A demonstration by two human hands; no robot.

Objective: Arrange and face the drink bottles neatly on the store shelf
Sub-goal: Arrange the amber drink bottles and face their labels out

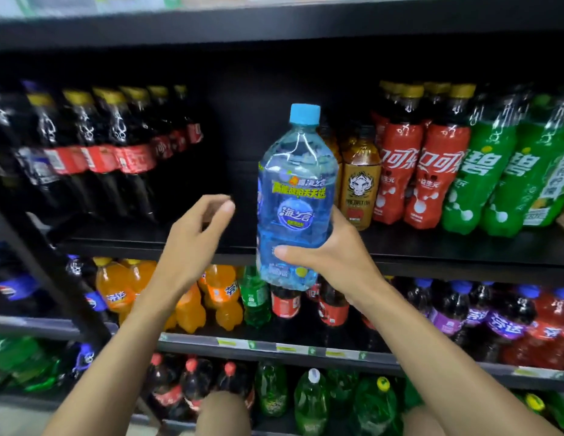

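Blue drink bottle (295,196) is upright in the air, long axis vertical and cap on top, just in front of the middle shelf (463,247). The right hand (334,256) grips its lower half from the right. The left hand (195,243) is near on the left, fingers loosely curled, holding nothing. A dark gap lies farther in, between black cola bottles (117,158) at left and amber tiger bottles (359,184) at right. The label faces near and reads 海之言. Red bottles (416,177) show 口可; green bottles (482,184) show 碧.

Free shelf (126,239) room lies between cola bottles (117,152) and amber bottles (360,184).
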